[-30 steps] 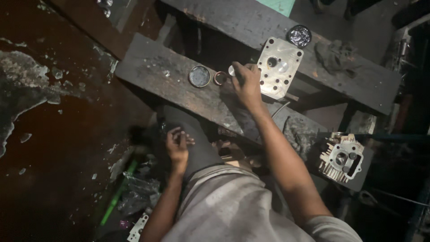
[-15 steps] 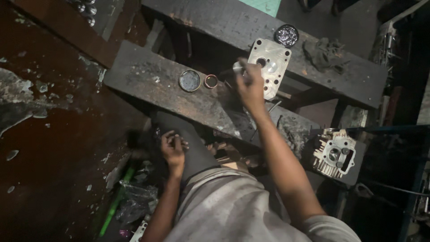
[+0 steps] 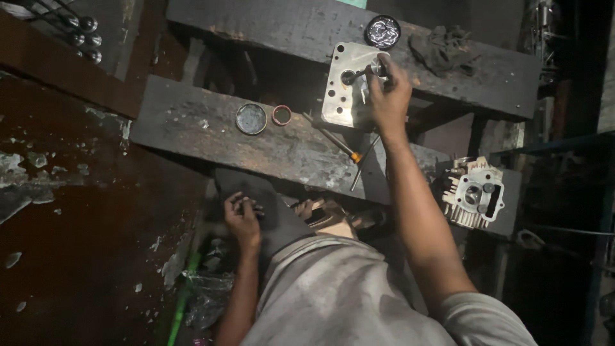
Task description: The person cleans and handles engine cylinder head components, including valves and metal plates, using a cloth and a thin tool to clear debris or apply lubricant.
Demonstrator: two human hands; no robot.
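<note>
Pinching a small valve (image 3: 370,69) in my right hand (image 3: 387,99) over the metal plate (image 3: 343,93), upper centre; stem points left toward its hole. Left hand (image 3: 242,218) curled loosely on my knee.

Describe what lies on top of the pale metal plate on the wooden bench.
The right hand rests on the metal plate, its grip closed on a small round metal part by one hole. Other holes show bare. What the hand covers cannot be seen.

Right arm outstretched, right hand (image 3: 387,96) in a closed grip; left hand (image 3: 242,218) curled low.
</note>
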